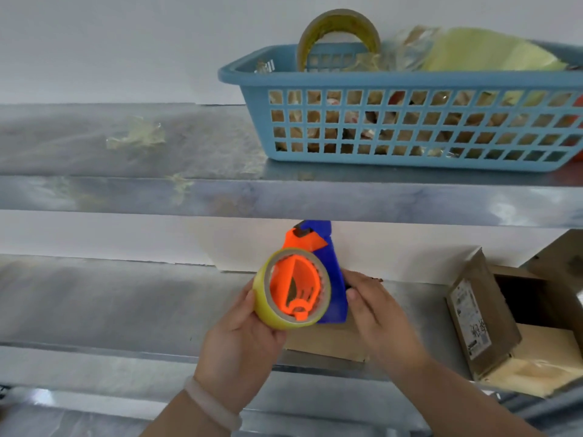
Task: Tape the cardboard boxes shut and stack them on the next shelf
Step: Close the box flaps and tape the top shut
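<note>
Both hands hold the tape dispenser [329, 275] up between them: the left hand [243, 339] cups its yellow tape roll [268, 315], and the right hand [375, 310] grasps the blue body. A cardboard box [325, 345] lies directly beneath on the shelf [126, 304], and an open cardboard box [482, 313] sits to the right.

Head camera faces the shelf [110, 304] from close

Glossy plastic tape dispenser [328, 279], matt brown cardboard box [485, 316], smooth metal shelf [126, 298], plastic lattice basket [410, 127]
</note>
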